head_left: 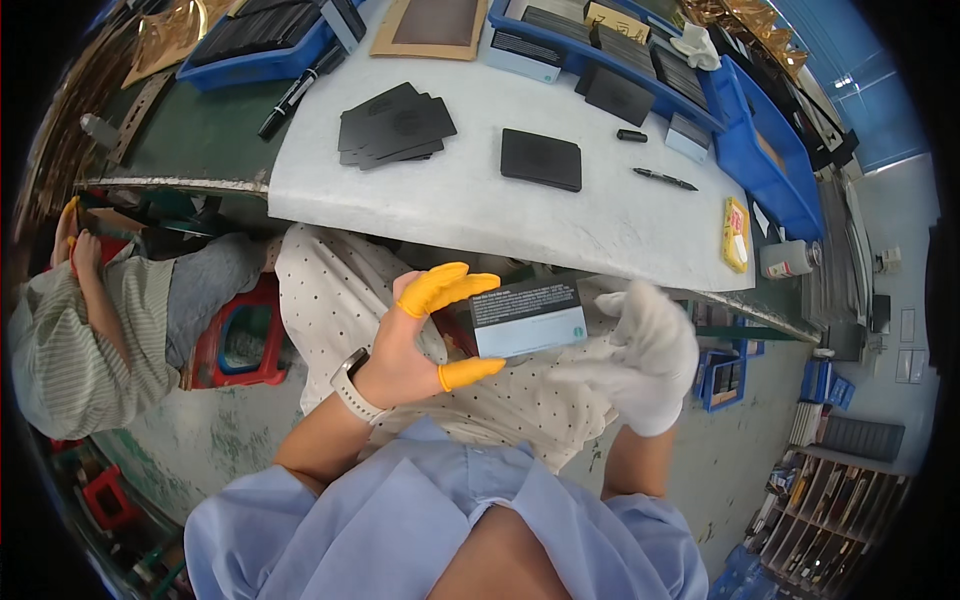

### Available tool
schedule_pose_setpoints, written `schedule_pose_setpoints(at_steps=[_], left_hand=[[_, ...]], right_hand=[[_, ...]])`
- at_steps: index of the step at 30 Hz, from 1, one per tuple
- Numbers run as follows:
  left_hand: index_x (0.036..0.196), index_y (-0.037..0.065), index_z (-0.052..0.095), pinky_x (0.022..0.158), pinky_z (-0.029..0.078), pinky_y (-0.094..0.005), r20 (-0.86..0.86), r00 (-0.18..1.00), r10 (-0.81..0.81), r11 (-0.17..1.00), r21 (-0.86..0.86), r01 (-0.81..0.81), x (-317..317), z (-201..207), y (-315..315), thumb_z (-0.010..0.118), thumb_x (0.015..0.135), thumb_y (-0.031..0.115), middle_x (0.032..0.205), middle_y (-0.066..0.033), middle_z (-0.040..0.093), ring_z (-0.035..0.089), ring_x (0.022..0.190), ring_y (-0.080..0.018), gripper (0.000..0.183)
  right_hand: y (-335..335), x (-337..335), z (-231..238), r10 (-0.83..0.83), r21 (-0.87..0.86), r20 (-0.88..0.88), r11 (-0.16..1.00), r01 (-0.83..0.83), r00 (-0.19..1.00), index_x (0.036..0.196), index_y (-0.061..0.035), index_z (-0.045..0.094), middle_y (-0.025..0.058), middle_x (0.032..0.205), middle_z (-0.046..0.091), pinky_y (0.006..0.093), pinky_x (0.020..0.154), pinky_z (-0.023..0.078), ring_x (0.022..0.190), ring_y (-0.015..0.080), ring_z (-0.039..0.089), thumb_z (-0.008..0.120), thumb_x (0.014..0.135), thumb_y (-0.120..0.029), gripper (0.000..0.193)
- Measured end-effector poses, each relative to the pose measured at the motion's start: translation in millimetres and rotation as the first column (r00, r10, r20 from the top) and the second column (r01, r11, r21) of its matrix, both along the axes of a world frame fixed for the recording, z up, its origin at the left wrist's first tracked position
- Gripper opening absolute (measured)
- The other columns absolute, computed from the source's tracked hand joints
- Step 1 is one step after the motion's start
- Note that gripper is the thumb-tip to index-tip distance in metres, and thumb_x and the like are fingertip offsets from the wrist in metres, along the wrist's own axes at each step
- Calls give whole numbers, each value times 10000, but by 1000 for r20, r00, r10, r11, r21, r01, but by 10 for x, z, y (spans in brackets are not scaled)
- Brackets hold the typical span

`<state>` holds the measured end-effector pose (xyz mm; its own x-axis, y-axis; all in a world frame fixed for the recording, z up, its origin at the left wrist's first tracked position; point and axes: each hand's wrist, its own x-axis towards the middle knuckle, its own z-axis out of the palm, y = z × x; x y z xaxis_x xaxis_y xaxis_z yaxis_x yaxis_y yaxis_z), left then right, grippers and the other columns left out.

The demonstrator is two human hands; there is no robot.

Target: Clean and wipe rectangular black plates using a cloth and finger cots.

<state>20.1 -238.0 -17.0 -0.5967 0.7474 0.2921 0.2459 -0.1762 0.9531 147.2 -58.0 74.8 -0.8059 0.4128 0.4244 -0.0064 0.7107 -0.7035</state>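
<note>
My left hand, with yellow finger cots on several fingers, grips a black and light-blue printed card between its fingers and thumb. The card is held over my lap, its printed side up. My right hand wears a white glove and is just right of the card, thumb and fingers apart, slightly smeared by motion. I see nothing in it. On the white-covered table ahead lie a fanned pile of black cards and a squared stack of black cards.
Blue trays of cards stand along the table's far side. A marker, a pen, a black cap and a yellow packet lie on the table. Another person sits at left near a red stool.
</note>
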Motion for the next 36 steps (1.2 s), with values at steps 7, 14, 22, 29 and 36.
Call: schedule_pose_setpoints(at_steps=[7,14,22,29,36], left_hand=[[1366,57,286,1016,335,-375,-121,992,-23,995,-97,12,20,46,28,870,586,160,1233,-175,542,518,1158,-259,980],[1371,-9,290,1001,264,-446,-521,853,22,958,-233,-167,186,76,89,815,636,240,1262,-137,499,453,1127,-286,937],[1445,50,157,1047,235,-402,-542,840,28,971,-184,-151,134,62,86,844,595,179,1361,-119,450,362,1215,-299,1100],[1434,31,185,1041,203,-372,-312,935,-170,976,-185,116,-18,127,26,812,617,227,1306,-109,507,464,1184,-224,1048],[1453,63,158,1070,159,-336,-119,959,-256,958,-165,236,0,81,25,767,631,147,1327,-109,495,380,1218,-211,1027]], right_hand=[[-38,-94,-323,88,586,240,781,-216,967,1047,-127,637,76,970,656,315,574,505,745,234,603,716,669,-80,389],[-504,-277,-492,-102,-931,165,313,189,981,894,-8,534,50,900,626,238,575,480,732,85,585,702,762,42,219],[-576,-282,-526,-54,-954,240,173,246,969,972,-22,571,39,749,614,222,375,323,433,50,436,734,717,47,310],[-151,-300,-438,-311,-883,207,348,314,928,886,-64,566,34,752,605,208,443,367,506,74,485,701,764,-15,188],[-60,-251,-407,-33,-651,151,749,124,988,893,-48,545,21,788,586,217,643,456,710,86,549,776,734,-135,293]])
